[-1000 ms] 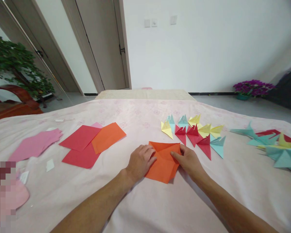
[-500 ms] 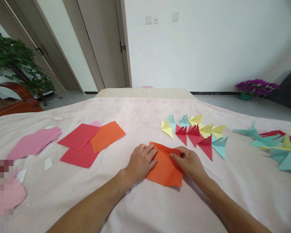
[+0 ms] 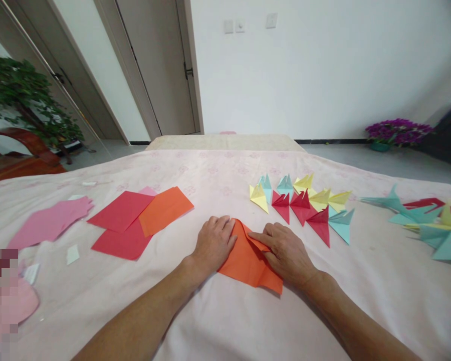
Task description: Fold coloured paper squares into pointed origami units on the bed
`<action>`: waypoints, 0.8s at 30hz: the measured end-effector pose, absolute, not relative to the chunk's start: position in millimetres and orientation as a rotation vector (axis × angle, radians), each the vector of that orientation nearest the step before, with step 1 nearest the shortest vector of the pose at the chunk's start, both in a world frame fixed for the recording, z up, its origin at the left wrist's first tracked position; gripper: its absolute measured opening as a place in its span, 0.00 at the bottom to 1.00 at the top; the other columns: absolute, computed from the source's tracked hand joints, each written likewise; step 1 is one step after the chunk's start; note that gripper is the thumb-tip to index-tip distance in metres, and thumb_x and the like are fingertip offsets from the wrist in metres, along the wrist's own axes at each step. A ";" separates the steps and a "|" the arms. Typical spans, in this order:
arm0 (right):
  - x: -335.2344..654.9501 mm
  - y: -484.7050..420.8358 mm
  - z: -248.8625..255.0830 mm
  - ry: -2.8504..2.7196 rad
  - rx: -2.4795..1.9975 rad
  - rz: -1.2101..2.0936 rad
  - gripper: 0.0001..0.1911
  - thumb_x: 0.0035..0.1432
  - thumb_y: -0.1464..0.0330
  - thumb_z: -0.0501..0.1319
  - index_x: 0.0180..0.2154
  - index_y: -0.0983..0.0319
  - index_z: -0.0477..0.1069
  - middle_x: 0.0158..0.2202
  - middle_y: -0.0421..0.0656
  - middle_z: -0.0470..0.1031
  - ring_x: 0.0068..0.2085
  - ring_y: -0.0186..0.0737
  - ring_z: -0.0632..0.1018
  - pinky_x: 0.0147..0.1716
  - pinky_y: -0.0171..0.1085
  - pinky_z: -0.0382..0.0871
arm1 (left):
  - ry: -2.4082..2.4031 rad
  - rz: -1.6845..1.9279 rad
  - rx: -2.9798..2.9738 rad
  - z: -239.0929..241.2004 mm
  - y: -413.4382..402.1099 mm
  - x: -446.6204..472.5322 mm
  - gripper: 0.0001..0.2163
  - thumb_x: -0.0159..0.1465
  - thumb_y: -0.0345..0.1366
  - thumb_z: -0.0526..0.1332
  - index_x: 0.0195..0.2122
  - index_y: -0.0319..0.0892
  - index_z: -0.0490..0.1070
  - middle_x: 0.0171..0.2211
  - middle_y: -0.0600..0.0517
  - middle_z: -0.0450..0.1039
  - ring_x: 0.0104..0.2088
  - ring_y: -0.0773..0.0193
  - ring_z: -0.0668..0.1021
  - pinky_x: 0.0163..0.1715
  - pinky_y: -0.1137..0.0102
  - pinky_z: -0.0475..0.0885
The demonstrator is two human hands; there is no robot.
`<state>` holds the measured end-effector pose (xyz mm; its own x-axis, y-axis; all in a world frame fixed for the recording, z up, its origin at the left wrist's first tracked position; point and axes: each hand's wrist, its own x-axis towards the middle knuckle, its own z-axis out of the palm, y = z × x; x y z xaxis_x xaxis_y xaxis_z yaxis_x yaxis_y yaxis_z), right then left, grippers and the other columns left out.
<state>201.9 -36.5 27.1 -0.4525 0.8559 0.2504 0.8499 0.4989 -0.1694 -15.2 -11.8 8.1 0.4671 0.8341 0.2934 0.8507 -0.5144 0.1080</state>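
An orange paper sheet [image 3: 248, 261], partly folded, lies on the pink cloth in front of me. My left hand [image 3: 213, 241] rests flat on its left edge with the fingers stretched out. My right hand [image 3: 283, 251] lies over its right part, the fingers extended and pressing a fold down along the middle. Just beyond my right hand stands a cluster of small folded paper shapes [image 3: 304, 205] in yellow, teal and red.
Flat red and orange sheets [image 3: 139, 220] and pink sheets [image 3: 50, 220] lie to the left, with white paper scraps [image 3: 72, 253] nearby. More teal, yellow and red folded figures [image 3: 428, 223] sit at the far right. A plant [image 3: 18, 100] and doors stand behind.
The orange sheet has been folded over toward the left and narrowed. My right hand slid leftward onto it and flattened; my left hand stayed on the left edge.
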 end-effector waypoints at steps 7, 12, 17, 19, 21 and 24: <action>209.9 -33.0 12.0 -2.461 -1.153 0.118 0.32 0.53 0.82 0.52 0.58 0.60 0.69 0.61 0.47 0.68 0.60 0.48 0.67 0.58 0.50 0.63 | -1.494 -0.499 -2.637 4.3 -6.7 -17.7 0.17 0.69 0.38 0.54 0.57 0.39 0.67 0.56 0.46 0.70 0.48 0.54 0.71 0.50 0.59 0.69; 213.1 -32.1 4.0 -2.442 -1.002 0.206 0.34 0.55 0.81 0.51 0.62 0.59 0.64 0.64 0.47 0.65 0.65 0.45 0.64 0.61 0.51 0.63 | -1.479 -0.539 -2.647 0.8 -2.9 -19.1 0.16 0.69 0.36 0.54 0.57 0.38 0.68 0.55 0.46 0.71 0.48 0.55 0.71 0.51 0.60 0.69; 212.8 -33.0 4.6 -2.437 -0.987 0.223 0.28 0.59 0.79 0.51 0.59 0.60 0.67 0.61 0.48 0.69 0.62 0.46 0.69 0.59 0.51 0.67 | -1.468 -0.582 -2.660 -1.8 -0.5 -20.9 0.16 0.69 0.34 0.54 0.56 0.39 0.69 0.56 0.47 0.71 0.48 0.55 0.71 0.51 0.61 0.69; 212.8 -32.7 3.5 -2.427 -0.993 0.233 0.27 0.59 0.79 0.52 0.59 0.59 0.68 0.61 0.48 0.69 0.62 0.46 0.69 0.59 0.51 0.67 | -1.468 -0.600 -2.684 -1.7 0.4 -21.8 0.15 0.69 0.33 0.54 0.56 0.40 0.69 0.56 0.48 0.71 0.48 0.56 0.72 0.52 0.62 0.69; 212.5 -32.3 2.4 -2.426 -0.999 0.246 0.27 0.59 0.79 0.52 0.58 0.59 0.68 0.61 0.48 0.69 0.61 0.46 0.70 0.58 0.51 0.68 | -1.471 -0.616 -2.705 -1.2 1.3 -22.5 0.15 0.69 0.32 0.54 0.55 0.41 0.69 0.56 0.49 0.72 0.49 0.57 0.72 0.53 0.62 0.69; 211.5 -32.2 3.0 -2.441 -1.016 0.242 0.26 0.59 0.80 0.52 0.57 0.59 0.70 0.60 0.48 0.70 0.61 0.45 0.71 0.58 0.50 0.68 | -1.491 -0.630 -2.712 -0.9 2.3 -23.3 0.15 0.69 0.32 0.55 0.55 0.41 0.70 0.56 0.49 0.72 0.50 0.57 0.72 0.53 0.62 0.69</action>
